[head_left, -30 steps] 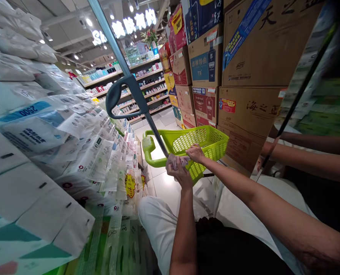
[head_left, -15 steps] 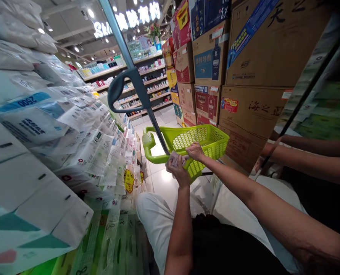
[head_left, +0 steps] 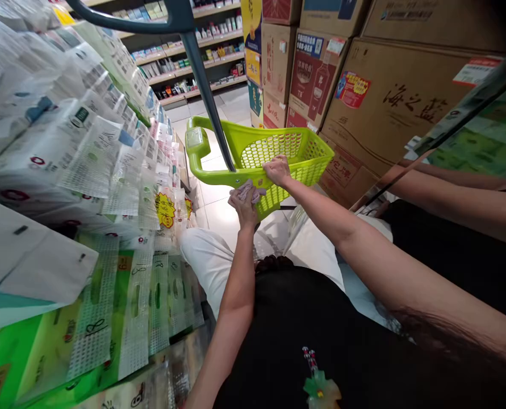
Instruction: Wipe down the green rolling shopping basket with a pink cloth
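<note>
A lime-green plastic shopping basket (head_left: 218, 177) with perforated sides stands in front of my knees, with a long dark pull handle (head_left: 204, 85) slanting up from it. My left hand (head_left: 246, 210) is closed round a crumpled greyish-pink cloth (head_left: 248, 191), pressed against the basket's near outer side just under the rim. Farther right, my right hand (head_left: 277, 169) grips the near rim, its fingers curled over the edge. The inside of the basket shows only in part behind that hand.
Stacked packs of wrapped tissue paper (head_left: 40, 165) crowd the left side. Tall cardboard cartons (head_left: 384, 102) rise close on the right, beside a mirror-like panel (head_left: 469, 153) reflecting my arms. Shelves of small goods (head_left: 184, 65) close off the far end of the tiled floor (head_left: 218, 210).
The view has tilted downward, so the basket sits higher and slightly left. My left hand and the cloth have shifted onto the basket's outer side. My right hand keeps hold of the rim.
</note>
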A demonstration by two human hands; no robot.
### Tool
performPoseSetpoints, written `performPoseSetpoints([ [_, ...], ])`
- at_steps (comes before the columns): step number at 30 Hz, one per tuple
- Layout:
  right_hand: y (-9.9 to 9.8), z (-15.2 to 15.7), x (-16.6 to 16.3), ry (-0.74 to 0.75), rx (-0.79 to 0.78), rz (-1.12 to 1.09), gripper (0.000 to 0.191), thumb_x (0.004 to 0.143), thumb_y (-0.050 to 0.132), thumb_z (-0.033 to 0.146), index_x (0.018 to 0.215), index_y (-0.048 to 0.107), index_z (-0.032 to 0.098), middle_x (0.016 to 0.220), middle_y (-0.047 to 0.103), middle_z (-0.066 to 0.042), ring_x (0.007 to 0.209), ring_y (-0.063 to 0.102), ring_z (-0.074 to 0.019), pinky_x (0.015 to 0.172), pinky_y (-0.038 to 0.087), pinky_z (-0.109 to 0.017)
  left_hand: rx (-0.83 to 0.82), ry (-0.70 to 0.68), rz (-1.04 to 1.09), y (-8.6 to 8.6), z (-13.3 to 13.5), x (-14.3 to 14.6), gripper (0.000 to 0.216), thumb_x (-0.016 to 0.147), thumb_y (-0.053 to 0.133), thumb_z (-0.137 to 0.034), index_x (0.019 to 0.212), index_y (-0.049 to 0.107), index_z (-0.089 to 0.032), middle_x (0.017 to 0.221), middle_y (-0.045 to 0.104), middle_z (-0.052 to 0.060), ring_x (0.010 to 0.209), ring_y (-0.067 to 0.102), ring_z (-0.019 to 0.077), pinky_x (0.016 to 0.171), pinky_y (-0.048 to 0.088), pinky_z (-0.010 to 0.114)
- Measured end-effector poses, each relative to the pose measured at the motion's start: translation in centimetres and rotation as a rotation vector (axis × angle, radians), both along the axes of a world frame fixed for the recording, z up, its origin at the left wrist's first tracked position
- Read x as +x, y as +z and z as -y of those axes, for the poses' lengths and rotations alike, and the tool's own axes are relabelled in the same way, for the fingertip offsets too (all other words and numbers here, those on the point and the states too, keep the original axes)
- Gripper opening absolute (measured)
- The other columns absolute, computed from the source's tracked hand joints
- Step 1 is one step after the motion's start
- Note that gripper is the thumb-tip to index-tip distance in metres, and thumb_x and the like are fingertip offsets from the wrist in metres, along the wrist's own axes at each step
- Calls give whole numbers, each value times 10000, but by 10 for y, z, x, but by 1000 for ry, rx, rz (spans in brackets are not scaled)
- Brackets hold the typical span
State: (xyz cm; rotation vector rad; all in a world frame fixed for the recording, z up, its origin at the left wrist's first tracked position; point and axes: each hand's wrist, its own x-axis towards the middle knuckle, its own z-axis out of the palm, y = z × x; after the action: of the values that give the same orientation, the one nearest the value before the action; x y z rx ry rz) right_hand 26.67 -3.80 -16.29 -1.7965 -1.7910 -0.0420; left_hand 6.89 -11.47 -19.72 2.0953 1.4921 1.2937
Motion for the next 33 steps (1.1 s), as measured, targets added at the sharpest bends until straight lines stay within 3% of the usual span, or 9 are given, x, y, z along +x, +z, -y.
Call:
performPoseSetpoints([
  [4,-1,-1,1,-2,29,-18,566,1055,334,385,676,713,204,760,718,-27,910,608,-201,1096,284,-434,-36,15,28,0,6,-3,397,825,613,-30,1163,759,-178,1254,518,145,1283,468,320,1144,406,512],
  [10,-4,-1,3,10,56,-8,568,1047,332,396,663,709,214,729,707,-22,893,595,-200,1087,280,-422,46,21,64,14,1,-2,332,893,631,-132,1206,740,-142,1296,510,178,1332,458,351,1149,408,554],
  [17,2,-1,0,-31,-3,-17,561,1036,335,369,692,747,205,743,711,-43,925,611,-207,1101,285,-418,-38,20,37,-8,14,-2,320,889,628,-147,1179,765,-150,1254,545,185,1286,499,340,1117,444,556],
  [21,6,4,-10,-65,-20,0,534,1025,344,342,680,730,211,737,717,-46,931,601,-216,1117,270,-437,6,45,54,3,8,0,355,873,656,-150,1213,757,-158,1307,518,191,1309,484,360,1124,432,557],
  [24,5,9,-25,-204,-23,-25,506,1030,325,318,755,736,211,894,754,-73,983,579,-240,1106,263,-464,21,67,50,11,1,1,441,838,636,-58,1241,756,-191,1307,495,178,1326,460,361,1148,401,539],
  [27,4,13,-37,-289,-19,-115,485,1026,310,299,798,731,220,1004,751,-88,1017,555,-254,1042,312,-443,-18,66,42,2,1,0,501,795,642,-7,1240,754,-207,1316,502,172,1317,465,361,1141,405,529],
  [33,14,9,-40,-200,-85,-172,463,1005,347,278,640,626,215,813,708,-72,935,529,-252,922,346,-400,-128,50,58,-30,11,-4,511,741,638,11,1187,766,-202,1289,549,170,1274,523,356,1104,446,547],
])
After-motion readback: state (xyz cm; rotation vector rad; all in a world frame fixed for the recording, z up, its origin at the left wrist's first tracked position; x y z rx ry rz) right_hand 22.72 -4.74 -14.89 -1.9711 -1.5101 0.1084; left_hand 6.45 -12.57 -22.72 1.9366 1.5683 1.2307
